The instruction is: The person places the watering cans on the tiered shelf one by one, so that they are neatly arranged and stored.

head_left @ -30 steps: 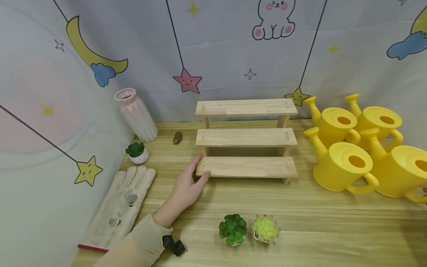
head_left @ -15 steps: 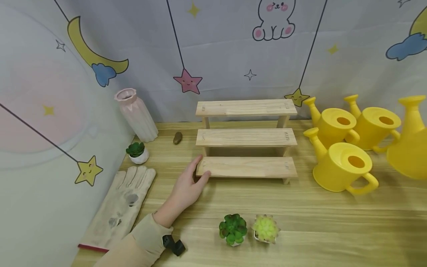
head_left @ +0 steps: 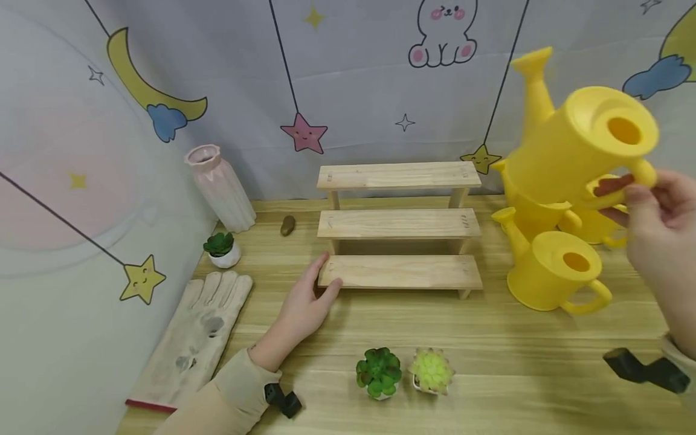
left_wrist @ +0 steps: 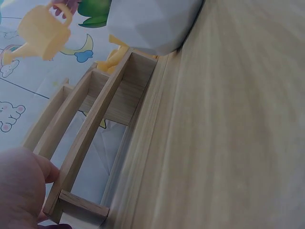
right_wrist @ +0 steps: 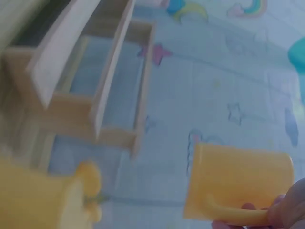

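My right hand (head_left: 666, 220) grips the handle of a yellow watering can (head_left: 582, 148), raised above the table at the right with its spout up and to the left. The right wrist view also shows this watering can (right_wrist: 240, 183), with fingertips around its handle. A three-step wooden stand (head_left: 399, 272) is at the centre. My left hand (head_left: 299, 308) holds the left end of its lowest step, thumb at the front edge and fingers at the side. In the left wrist view, the thumb lies against the stand (left_wrist: 88, 138); some fingers are hidden.
Below the raised can stands another watering can (head_left: 554, 272), with more partly hidden behind. A green succulent (head_left: 379, 373) and a lime succulent (head_left: 432, 370) sit in front. At left are a vase (head_left: 223, 190), a stone (head_left: 288, 225), a small potted plant (head_left: 222, 249) and a work glove (head_left: 196, 338).
The watering can from the far right has been lifted and carried up and left, over the others. My right hand has come into the head view. My left hand has stayed on the stand.
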The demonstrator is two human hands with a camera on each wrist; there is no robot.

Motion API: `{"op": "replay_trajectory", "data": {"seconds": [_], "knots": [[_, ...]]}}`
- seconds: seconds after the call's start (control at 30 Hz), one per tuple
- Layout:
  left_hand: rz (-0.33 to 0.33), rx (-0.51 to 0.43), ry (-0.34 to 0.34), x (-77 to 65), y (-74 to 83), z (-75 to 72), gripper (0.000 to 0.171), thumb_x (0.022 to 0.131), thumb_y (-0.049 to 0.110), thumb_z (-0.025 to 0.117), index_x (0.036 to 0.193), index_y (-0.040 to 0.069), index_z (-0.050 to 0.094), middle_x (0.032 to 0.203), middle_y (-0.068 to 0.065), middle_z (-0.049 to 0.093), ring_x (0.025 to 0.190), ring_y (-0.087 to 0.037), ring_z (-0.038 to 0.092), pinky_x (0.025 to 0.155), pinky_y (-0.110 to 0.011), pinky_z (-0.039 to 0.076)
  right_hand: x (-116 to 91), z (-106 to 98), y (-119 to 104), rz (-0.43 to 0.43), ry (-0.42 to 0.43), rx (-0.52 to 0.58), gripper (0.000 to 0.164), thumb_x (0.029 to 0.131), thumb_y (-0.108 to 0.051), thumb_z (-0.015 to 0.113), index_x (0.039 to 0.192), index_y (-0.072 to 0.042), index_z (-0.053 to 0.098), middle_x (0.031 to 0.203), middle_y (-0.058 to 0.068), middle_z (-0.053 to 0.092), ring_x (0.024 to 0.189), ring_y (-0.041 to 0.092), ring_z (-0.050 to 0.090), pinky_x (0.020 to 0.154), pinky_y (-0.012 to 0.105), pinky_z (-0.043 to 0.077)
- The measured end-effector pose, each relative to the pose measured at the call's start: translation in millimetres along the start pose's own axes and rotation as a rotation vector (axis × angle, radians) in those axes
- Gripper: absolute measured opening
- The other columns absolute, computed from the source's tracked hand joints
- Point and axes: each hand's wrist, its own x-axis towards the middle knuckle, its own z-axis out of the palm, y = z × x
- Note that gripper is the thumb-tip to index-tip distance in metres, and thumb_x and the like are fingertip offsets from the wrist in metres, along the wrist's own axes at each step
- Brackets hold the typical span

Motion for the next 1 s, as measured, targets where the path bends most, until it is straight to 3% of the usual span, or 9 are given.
{"op": "replay_trajectory", "data": {"seconds": [0.17,0.33,0.5,0.73,1.0], "knots": [[0.010,0.001,0.001,-0.2,1.2,-0.6,0.073,0.103,0.053,0.055,0.163,0.021,0.029,0.168,-0.003,0.033,0.156,-0.027,0.031,0.125,-0.053,0.030,14.6,41.7,-43.8,0.112,-0.153,-0.086,0.030,0.106,-0.024,0.052,0.128,-0.008,0.066,0.107,-0.012,0.071,0.096,-0.008,0.068,0.080,0.003,0.052],[0.004,-0.001,-0.004,-0.2,1.8,-0.6,0.073,0.103,0.054,0.054,0.163,0.021,0.028,0.168,-0.001,0.032,0.156,-0.026,0.031,0.126,-0.053,0.030,26.4,84.9,-65.1,0.087,-0.255,-0.070,0.035,0.105,-0.032,0.055,0.127,-0.008,0.066,0.109,-0.003,0.073,0.094,-0.005,0.069,0.079,0.008,0.055],[0.002,-0.008,-0.003,-1.3,0.4,-0.7,0.073,0.102,0.055,0.054,0.163,0.023,0.028,0.168,0.000,0.032,0.156,-0.026,0.031,0.126,-0.053,0.030,33.2,125.2,-78.6,0.050,-0.335,-0.059,0.035,0.104,-0.033,0.056,0.126,-0.007,0.067,0.114,0.008,0.074,0.095,0.007,0.071,0.082,0.015,0.058],[-0.003,-0.002,0.004,-0.8,-0.5,0.3,0.073,0.102,0.056,0.053,0.163,0.025,0.027,0.168,-0.004,0.032,0.156,-0.027,0.031,0.125,-0.054,0.030,41.2,167.3,-90.9,0.117,-0.464,-0.068,0.040,0.103,-0.039,0.055,0.130,-0.010,0.065,0.119,0.005,0.073,0.106,0.016,0.070,0.092,0.029,0.061],[0.001,-0.003,0.001,-0.2,0.4,0.2,0.073,0.102,0.056,0.054,0.163,0.023,0.028,0.168,-0.004,0.032,0.156,-0.027,0.032,0.125,-0.054,0.030,46.3,198.8,-96.9,0.124,-0.513,-0.141,0.038,0.105,-0.040,0.054,0.129,-0.014,0.065,0.118,0.001,0.073,0.091,0.020,0.063,0.072,0.028,0.056]]}}
